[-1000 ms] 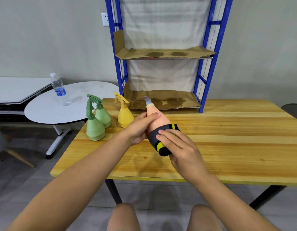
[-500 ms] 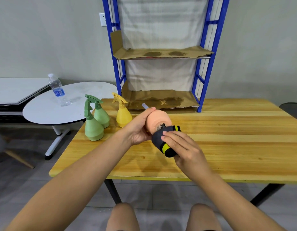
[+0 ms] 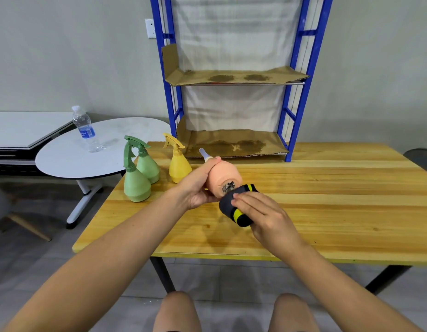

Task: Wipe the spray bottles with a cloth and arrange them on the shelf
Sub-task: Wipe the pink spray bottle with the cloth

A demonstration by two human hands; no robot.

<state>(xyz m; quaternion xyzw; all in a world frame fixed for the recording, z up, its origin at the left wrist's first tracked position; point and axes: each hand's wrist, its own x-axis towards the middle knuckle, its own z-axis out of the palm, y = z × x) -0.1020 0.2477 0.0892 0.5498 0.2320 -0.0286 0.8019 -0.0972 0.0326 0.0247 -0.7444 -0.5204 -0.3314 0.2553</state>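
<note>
2 hands work: left hand (image 3: pixel 195 188) grips peach bottle (image 3: pixel 223 179), right hand (image 3: pixel 262 215) pinches cloth (image 3: pixel 231 207).

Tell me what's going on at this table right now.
A person is cleaning spray bottles. Their left hand grips a peach spray bottle tipped on its side, base toward the camera, while the right hand presses a dark cloth with a yellow stripe against its base. Two green spray bottles and a yellow spray bottle stand on the wooden table, not yet on the blue shelf, whose cardboard-lined levels hold no bottles.
</note>
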